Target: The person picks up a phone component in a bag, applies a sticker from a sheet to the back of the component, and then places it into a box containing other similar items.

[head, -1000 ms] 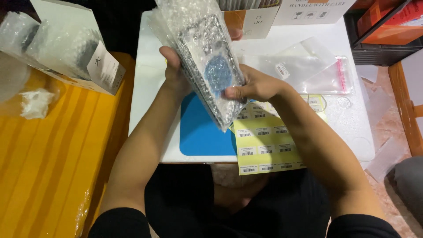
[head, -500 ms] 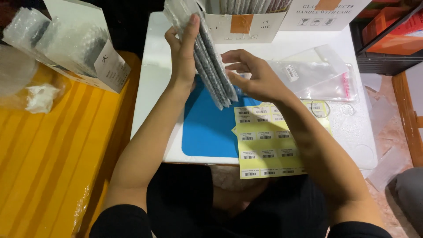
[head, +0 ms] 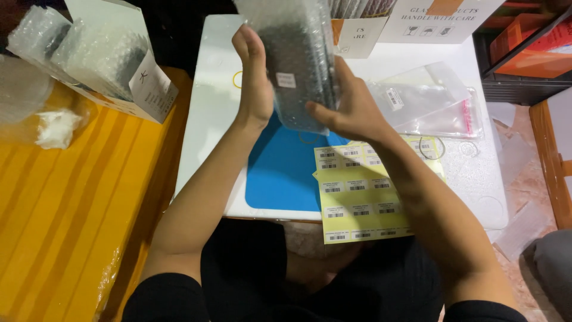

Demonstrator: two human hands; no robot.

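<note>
**Bubble-wrapped item held upright between two hands above the table**

Head view. A bubble-wrapped dark item [head: 298, 65] stood roughly upright above the far part of a white table [head: 208, 119], lifted clear of its surface. The left hand [head: 255, 80] lay flat against the item's left side, its fingers [head: 247, 45] straight and close together, pointing away from the person. The right hand [head: 351, 104] clasped the item's right side and lower edge, with the thumb across the front near the bottom and the other fingers wrapped behind, so both hands gripped the package between them. A small white label [head: 286, 79] showed on the front of the wrap.

Below the hands a blue mat [head: 280, 173] lay on the table. Touching its right edge and overhanging the near table edge was a yellow sheet of barcode stickers [head: 357, 197]. Clear plastic bags [head: 426, 104], one with a pink strip, lay to the right of the right hand. White cardboard boxes [head: 417, 21] stood at the far edge of the table. To the left, on a yellow surface [head: 65, 209], an open white box [head: 119, 71] held more bubble-wrapped pieces, with a crumpled white wad [head: 56, 128] just beside it.
</note>
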